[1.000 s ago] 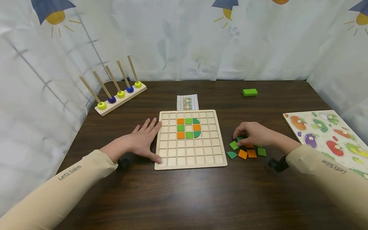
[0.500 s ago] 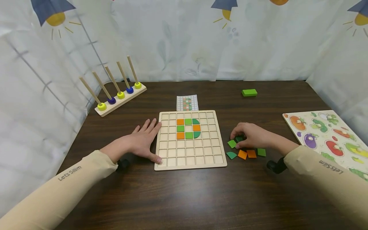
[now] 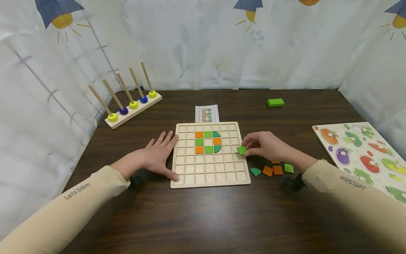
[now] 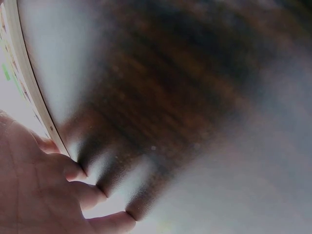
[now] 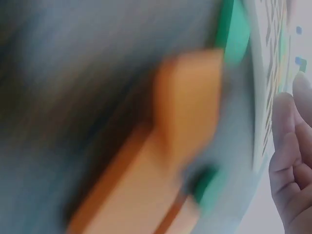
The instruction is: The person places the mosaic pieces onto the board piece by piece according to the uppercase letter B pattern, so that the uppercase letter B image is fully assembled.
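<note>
Pinching a bright-green square tile (image 3: 241,150) between thumb and fingers, the right hand (image 3: 268,145) held it at the right edge of a pale wooden gridded board (image 3: 208,177). The left hand (image 3: 157,155) had its fingers spread wide, touching the board's left edge. The right-wrist view showed the thick sides of blurred orange square tiles (image 5: 195,97); the head view, mostly their tops.

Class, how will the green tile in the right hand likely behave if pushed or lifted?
The green tile is probably stiff: the right hand pinches it at one side and it shows no sag. It looks thin and small, so likely light. Its flat, square shape suggests sliding rather than rolling.
</note>
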A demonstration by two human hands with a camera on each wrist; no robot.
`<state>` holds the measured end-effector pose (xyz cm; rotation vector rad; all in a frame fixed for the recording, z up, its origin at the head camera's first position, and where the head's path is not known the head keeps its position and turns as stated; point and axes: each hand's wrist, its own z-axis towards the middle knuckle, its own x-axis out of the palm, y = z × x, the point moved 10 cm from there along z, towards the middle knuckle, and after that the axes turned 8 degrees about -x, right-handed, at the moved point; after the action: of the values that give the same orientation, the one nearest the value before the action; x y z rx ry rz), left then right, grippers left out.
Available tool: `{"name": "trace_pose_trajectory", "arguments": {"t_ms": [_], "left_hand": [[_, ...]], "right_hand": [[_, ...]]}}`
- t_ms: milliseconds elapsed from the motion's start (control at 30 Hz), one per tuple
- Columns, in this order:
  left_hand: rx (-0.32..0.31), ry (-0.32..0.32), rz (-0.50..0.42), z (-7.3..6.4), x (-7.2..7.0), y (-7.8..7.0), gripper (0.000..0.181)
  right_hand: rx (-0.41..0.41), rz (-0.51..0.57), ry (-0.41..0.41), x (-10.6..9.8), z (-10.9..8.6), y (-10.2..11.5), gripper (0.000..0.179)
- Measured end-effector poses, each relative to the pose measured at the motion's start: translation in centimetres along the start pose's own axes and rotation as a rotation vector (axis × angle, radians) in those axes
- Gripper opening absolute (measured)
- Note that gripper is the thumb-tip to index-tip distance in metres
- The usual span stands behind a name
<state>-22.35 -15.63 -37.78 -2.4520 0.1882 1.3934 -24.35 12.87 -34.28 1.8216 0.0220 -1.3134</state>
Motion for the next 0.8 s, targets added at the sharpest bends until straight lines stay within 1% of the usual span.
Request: {"name": "trace_pose_trajectory", "arguments": {"t_ms": [133,333,533,667,800], "left_hand": [[0.003,0.003,0.0,0.1,0.1,0.0,0.142],[0.0,0.004,-0.003,0.1,0.1,0.0,0.142],[0.0,0.006,-0.007,0.1,0.2,0.0,0.142],[-0.002,0.008,-0.004,0.1,0.2,0.1,0.142],[-0.005,0.008,0.001,0.2,0.1,0.2,0.142]], "right_hand": [[0.002,0.062,0.004,1.8,1.6,1.6,0.024],[-0.027,0.082,0.019,4.1,4.3,4.7,0.023],[-0.049,0.043,0.048,5.8,6.5,7.1,0.021],[-0.039,0.019,0.049,6.3,7.2,7.9,0.021],[-0.028,-0.003,0.042,6.7,7.7,8.3,0.021]]}}
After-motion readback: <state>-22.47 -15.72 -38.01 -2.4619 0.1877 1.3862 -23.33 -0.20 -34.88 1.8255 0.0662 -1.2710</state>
